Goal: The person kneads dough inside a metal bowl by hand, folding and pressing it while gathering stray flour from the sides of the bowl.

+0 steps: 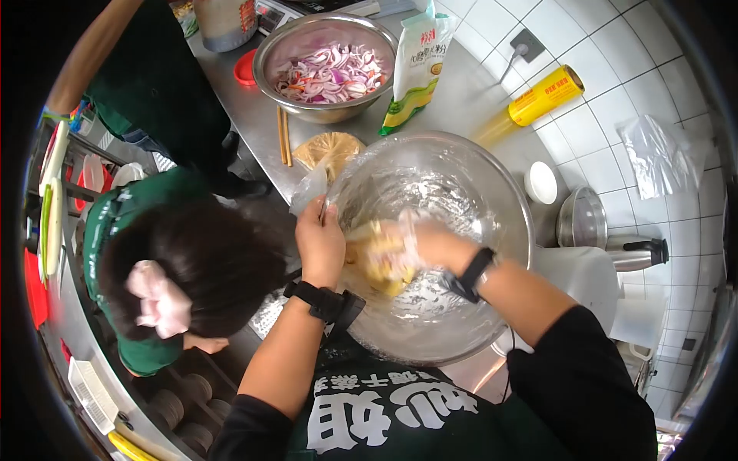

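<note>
A large metal mixing bowl point(492, 165) stands tilted in front of me, with white powder smeared over its inside. My left hand point(319, 238) is closed on the bowl's left rim. Inside the bowl, my right hand point(419, 242) is blurred by motion and coated in something whitish. It touches a clump of yellowish food pieces point(380, 265), whose kind I cannot make out. My right fingers are too smeared to show whether they grip any of it. Beyond my left hand lies a clear plastic bag of tan crumbs point(330, 150).
Behind the bowl are a steel bowl of sliced red onions point(332, 73), a white-green powder bag point(419, 65) and chopsticks point(284, 134). At right are a yellow wrap roll point(546, 94), a white cup point(540, 183) and a metal pot point(582, 217). A person point(146, 200) bends close on my left; another stands beyond.
</note>
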Motion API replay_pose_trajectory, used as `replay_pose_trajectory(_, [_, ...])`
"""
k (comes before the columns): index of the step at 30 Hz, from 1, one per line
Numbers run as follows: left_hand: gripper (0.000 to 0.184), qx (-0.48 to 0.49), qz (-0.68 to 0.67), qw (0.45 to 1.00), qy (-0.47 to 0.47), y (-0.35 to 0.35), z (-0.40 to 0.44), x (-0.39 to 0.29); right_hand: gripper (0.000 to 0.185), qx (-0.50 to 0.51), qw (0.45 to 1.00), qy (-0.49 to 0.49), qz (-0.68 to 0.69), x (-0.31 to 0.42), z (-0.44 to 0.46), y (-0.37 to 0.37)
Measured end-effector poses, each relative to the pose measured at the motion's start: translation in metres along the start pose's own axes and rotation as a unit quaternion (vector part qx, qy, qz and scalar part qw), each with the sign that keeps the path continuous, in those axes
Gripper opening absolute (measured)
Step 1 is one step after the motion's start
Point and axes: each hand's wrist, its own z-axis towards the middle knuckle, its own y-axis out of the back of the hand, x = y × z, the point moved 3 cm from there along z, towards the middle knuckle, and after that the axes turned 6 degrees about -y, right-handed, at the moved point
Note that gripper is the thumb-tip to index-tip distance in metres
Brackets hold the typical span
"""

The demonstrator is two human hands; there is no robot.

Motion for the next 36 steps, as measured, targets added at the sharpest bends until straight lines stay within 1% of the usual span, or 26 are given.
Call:
replay_pose_trajectory(1, [0.028,0.001,-0.001,1.0,0.002,-0.002,0.0,0.002,0.046,-0.041,0.997,0.006,-0.072,0.006,-0.024,-0.01])
replay_pose_trajectory(2, [0.028,0.001,-0.002,1.0,0.004,-0.004,0.0,0.007,0.043,-0.122,0.988,0.019,-0.092,-0.001,-0.035,-0.038])
replay_pose_trajectory(5, [0.029,0.009,0.027,1.0,0.009,-0.005,-0.002,0.007,0.033,-0.085,0.988,-0.061,-0.109,0.023,-0.045,-0.059])
replay_pose_trajectory(7, [0.029,0.013,0.045,0.999,0.024,-0.006,-0.003,0.002,0.028,-0.109,0.99,-0.053,-0.069,0.023,-0.032,-0.069])
replay_pose_trajectory(8, [0.029,0.012,0.045,0.999,0.014,-0.007,-0.002,0.003,0.025,-0.121,0.99,-0.047,-0.049,0.024,-0.025,-0.073])
replay_pose_trajectory(9, [0.029,0.011,0.046,0.999,0.005,-0.007,-0.002,0.005,0.019,-0.128,0.989,-0.066,0.026,0.024,-0.017,-0.073])
replay_pose_trajectory(12, [0.029,0.013,0.076,0.997,-0.019,-0.004,-0.004,0.007,0.02,-0.06,0.991,-0.116,0.014,0.017,0.014,-0.086])
replay_pose_trajectory(13, [0.029,0.014,0.087,0.996,-0.028,-0.004,-0.005,0.004,0.023,-0.045,0.994,-0.095,0.011,0.016,0.017,-0.085])
replay_pose_trajectory(16, [0.029,0.01,0.059,0.998,-0.021,0.0,-0.006,-0.016,0.025,0.005,0.989,-0.144,0.024,0.002,0.026,-0.1])
replay_pose_trajectory(17, [0.029,0.01,0.058,0.998,-0.033,0.001,-0.004,-0.014,0.027,0.025,0.996,-0.066,-0.05,0.005,0.02,-0.086])
replay_pose_trajectory(18, [0.029,0.013,0.058,0.997,-0.041,0.0,-0.002,-0.006,0.024,-0.01,0.999,0.008,0.035,-0.004,0.012,-0.075])
replay_pose_trajectory(19, [0.029,0.015,0.058,0.997,-0.044,-0.001,-0.004,0.0,0.021,-0.041,0.989,0.082,0.121,-0.02,0.002,-0.062])
replay_pose_trajectory(20, [0.029,0.011,0.057,0.997,-0.043,-0.001,-0.005,0.001,0.019,-0.067,0.964,0.154,0.204,-0.031,-0.001,-0.048])
replay_pose_trajectory(21, [0.029,0.007,0.057,0.998,-0.041,-0.002,-0.005,0.002,0.024,0.01,0.983,0.065,0.173,-0.043,0.013,-0.028])
replay_pose_trajectory(22, [0.029,0.005,0.059,0.997,-0.041,-0.002,-0.005,0.003,0.03,0.084,0.986,-0.026,0.141,-0.054,0.026,-0.012])
replay_pose_trajectory(23, [0.029,0.005,0.067,0.997,-0.04,-0.002,-0.004,0.003,0.029,0.022,0.968,0.016,0.248,-0.066,0.046,-0.022])
replay_pose_trajectory(25, [0.029,0.004,0.083,0.996,-0.045,-0.003,-0.003,0.002,0.028,-0.149,0.956,0.152,0.204,-0.055,0.081,-0.047])
replay_pose_trajectory(27, [0.029,-0.008,0.098,0.994,-0.044,-0.002,-0.001,0.003,0.03,-0.065,0.989,0.062,0.117,-0.008,0.079,-0.037])
replay_pose_trajectory(28, [0.028,-0.012,0.105,0.994,-0.042,-0.002,-0.002,0.005,0.033,-0.023,0.996,0.035,0.077,0.0,0.071,-0.04])
replay_pose_trajectory(30, [0.028,0.004,0.047,0.999,0.001,0.001,-0.002,0.002,0.04,0.062,0.998,0.01,-0.008,0.005,0.053,-0.049])
replay_pose_trajectory(31, [0.027,0.009,0.017,1.0,0.023,0.001,-0.002,0.002,0.049,0.105,0.994,-0.028,0.001,0.021,0.015,-0.019])
replay_pose_trajectory(32, [0.027,0.007,0.033,0.999,0.021,0.0,-0.002,0.002,0.044,-0.019,0.996,0.085,-0.01,0.009,-0.007,-0.039])
replay_pose_trajectory(33, [0.027,0.003,0.05,0.999,0.018,-0.001,-0.002,0.002,0.044,-0.078,0.994,0.081,0.001,0.014,-0.04,-0.03])
replay_pose_trajectory(34, [0.026,-0.002,0.068,0.998,0.014,-0.001,-0.001,0.001,0.045,-0.125,0.984,0.107,-0.072,0.01,-0.059,-0.046])
replay_pose_trajectory(35, [0.027,-0.004,0.062,0.998,0.008,0.0,-0.001,0.001,0.043,-0.074,0.993,0.066,-0.062,0.016,-0.075,-0.049])
replay_pose_trajectory(36, [0.027,-0.004,0.056,0.998,0.001,-0.001,-0.001,0.001,0.042,-0.078,0.993,0.054,-0.069,0.018,-0.081,-0.057])
